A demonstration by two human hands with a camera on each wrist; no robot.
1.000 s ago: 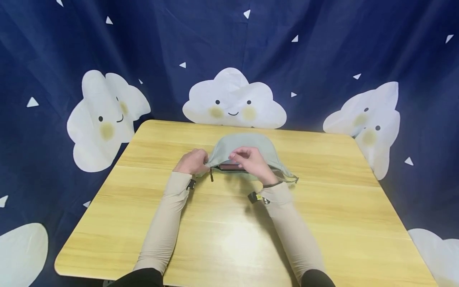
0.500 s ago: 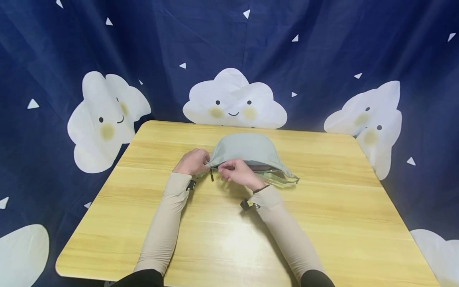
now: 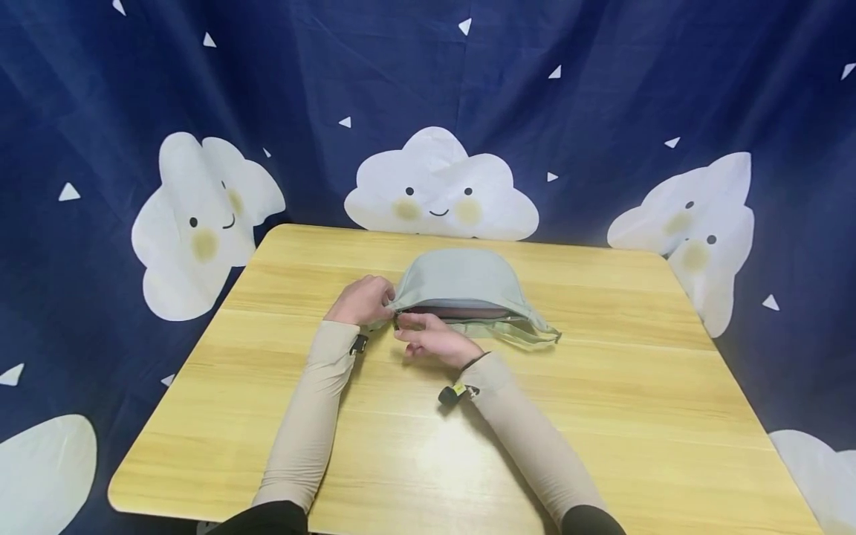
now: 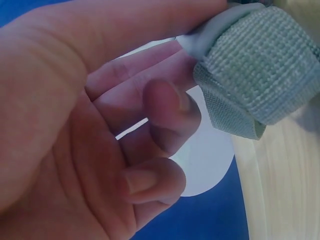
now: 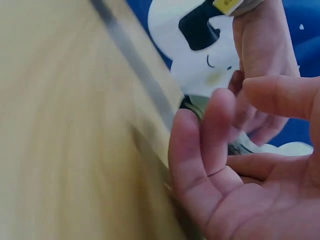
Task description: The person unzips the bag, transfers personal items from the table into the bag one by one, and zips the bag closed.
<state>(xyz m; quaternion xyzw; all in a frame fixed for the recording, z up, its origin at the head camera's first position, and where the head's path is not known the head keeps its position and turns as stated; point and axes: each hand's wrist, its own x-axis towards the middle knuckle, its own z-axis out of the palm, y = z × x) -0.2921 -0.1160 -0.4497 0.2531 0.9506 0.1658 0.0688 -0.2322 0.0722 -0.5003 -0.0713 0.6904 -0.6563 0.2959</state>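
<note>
A pale grey-green waist bag (image 3: pixel 461 275) lies towards the back of the table, its zipped mouth gaping at the front. Something dark reddish-brown (image 3: pixel 468 312) shows inside; its kind is hidden. My left hand (image 3: pixel 362 301) pinches the bag's left end, and in the left wrist view a folded woven strap (image 4: pixel 262 65) hangs beside its thumb and fingers. My right hand (image 3: pixel 438 340) is just in front of that same end, beside the dark zip pull, fingers loosely bent. In the right wrist view the right hand's thumb and fingertips (image 5: pixel 220 110) stand apart, with nothing seen between them.
The bag's strap and buckle end (image 3: pixel 545 333) trail to the right on the wooden table (image 3: pixel 642 386). A dark blue curtain (image 3: pixel 575 96) printed with clouds hangs behind the table's far edge.
My right hand has come down and left from in front of the bag to the zip's left end, uncovering the bag's mouth. The left hand has kept its grip in place.
</note>
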